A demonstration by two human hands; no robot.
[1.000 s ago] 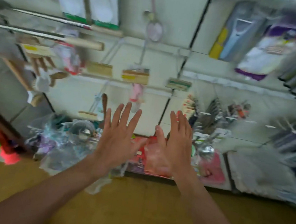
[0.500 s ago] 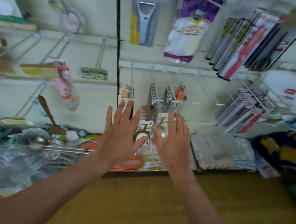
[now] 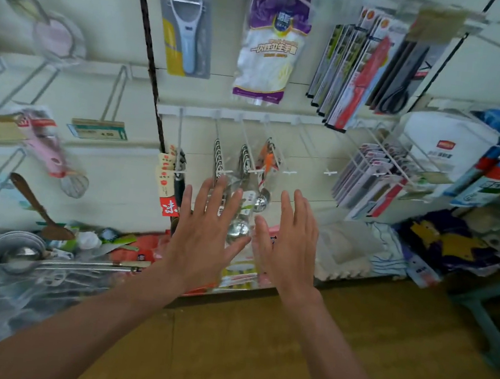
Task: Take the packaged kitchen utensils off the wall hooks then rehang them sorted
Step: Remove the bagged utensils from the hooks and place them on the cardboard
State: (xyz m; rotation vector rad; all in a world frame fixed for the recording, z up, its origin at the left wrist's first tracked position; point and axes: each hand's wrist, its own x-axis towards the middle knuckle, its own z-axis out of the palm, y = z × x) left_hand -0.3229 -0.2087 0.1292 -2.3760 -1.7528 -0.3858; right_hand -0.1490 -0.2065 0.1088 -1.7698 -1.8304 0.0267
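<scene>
Hanging from white wire wall hooks point(image 3: 180, 138) at centre: clear-packaged steel spoons point(image 3: 254, 199). Left hand point(image 3: 203, 240) and right hand point(image 3: 290, 249) raised before them, each grip apart, fingers straight, holding nothing. Blue-handled peeler pack point(image 3: 187, 28) above, left.

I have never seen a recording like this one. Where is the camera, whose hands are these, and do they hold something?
There is no machine here. A person wears one camera on the head, so the single picture looks forward and down along both bare arms. The left hand and the right hand are spread open with straight fingers and hold nothing. They are in front of clear packets of shiny metal spoons, which hang on white wire wall hooks. Whether the fingers touch the packets cannot be told. Higher up hang a packaged blue-handled peeler and a purple and white plastic bag. At the lower left, a large metal ladle lies in a loose pile of packaged goods.
</scene>
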